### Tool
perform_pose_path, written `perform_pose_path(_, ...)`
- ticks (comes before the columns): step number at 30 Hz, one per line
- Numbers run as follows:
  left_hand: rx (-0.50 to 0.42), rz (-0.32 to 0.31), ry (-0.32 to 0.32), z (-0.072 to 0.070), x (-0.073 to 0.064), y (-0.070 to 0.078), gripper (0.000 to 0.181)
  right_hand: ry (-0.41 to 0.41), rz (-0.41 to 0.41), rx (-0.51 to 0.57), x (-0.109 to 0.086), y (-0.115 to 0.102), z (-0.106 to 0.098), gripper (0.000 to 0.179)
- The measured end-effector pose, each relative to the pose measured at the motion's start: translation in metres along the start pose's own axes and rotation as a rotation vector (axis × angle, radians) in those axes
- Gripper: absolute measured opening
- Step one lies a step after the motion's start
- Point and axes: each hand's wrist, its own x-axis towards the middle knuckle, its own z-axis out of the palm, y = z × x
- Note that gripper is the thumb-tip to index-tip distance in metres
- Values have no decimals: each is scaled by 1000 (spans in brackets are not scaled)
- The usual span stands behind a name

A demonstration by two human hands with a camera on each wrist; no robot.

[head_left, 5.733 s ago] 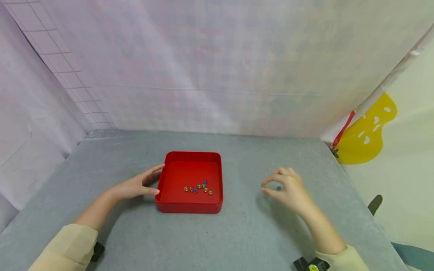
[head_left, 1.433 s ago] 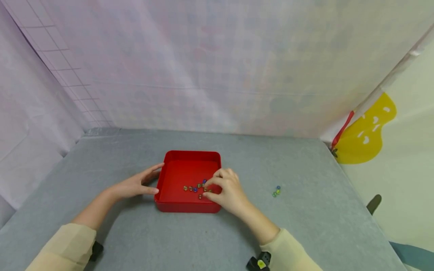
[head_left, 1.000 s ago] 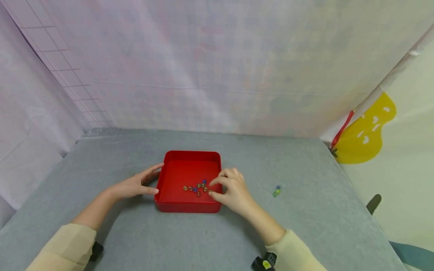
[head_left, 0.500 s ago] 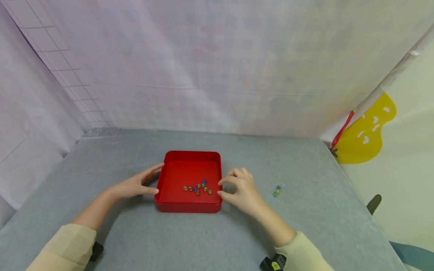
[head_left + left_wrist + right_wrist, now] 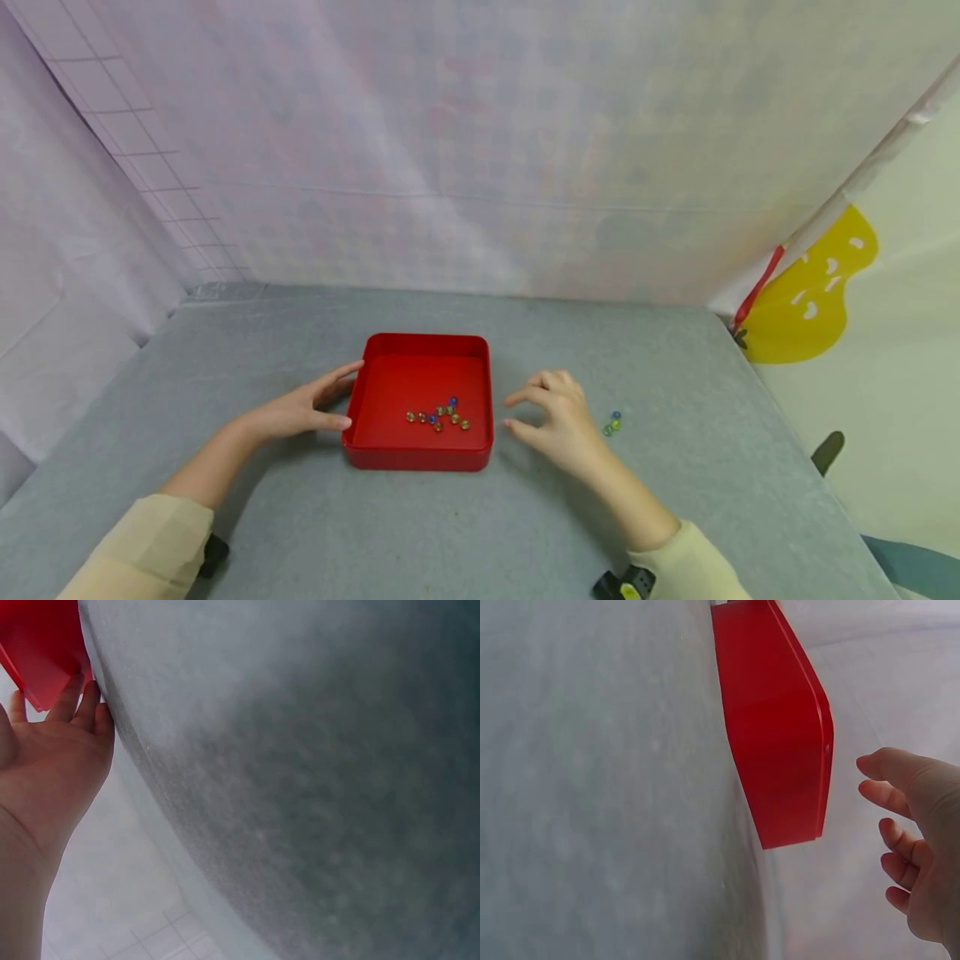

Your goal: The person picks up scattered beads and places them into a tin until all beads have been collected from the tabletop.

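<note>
A square red tray [image 5: 420, 460] sits on the grey table, with several small glass marbles [image 5: 440, 411], gold-coloured and blue, lying loose on its floor. My left hand [image 5: 300, 408] rests against the tray's left wall, thumb and fingers spread; the left wrist view shows its fingertips at the red wall [image 5: 45, 660]. Just right of the tray, my right hand [image 5: 562, 421] hovers with thumb and index finger apart and nothing between them. In the right wrist view that hand [image 5: 930, 832] is beside the tray's outer side [image 5: 772, 727]. Three marbles [image 5: 612, 424], blue and green-yellow, lie beyond the right hand.
The grey cloth-covered table [image 5: 420, 533] stretches around the tray. A pale curtain [image 5: 465, 167] hangs along the back edge. On the right hangs a white cloth with a yellow printed shape [image 5: 806, 300]. Each wrist carries a black camera [image 5: 626, 583].
The right hand pinched a small marble right of the tray, brought it in and let it go there. It has since drawn back rightward, over the rim. The left hand stays put.
</note>
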Motion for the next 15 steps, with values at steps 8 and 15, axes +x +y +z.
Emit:
perform_pose_path(8,8,-5,5,1,-1,2,83,5,18,-7,-3,4,-12,20)
perform_pose_path(15,3,-12,5,1,-1,2,84,27,13,-26,-7,8,-20,21)
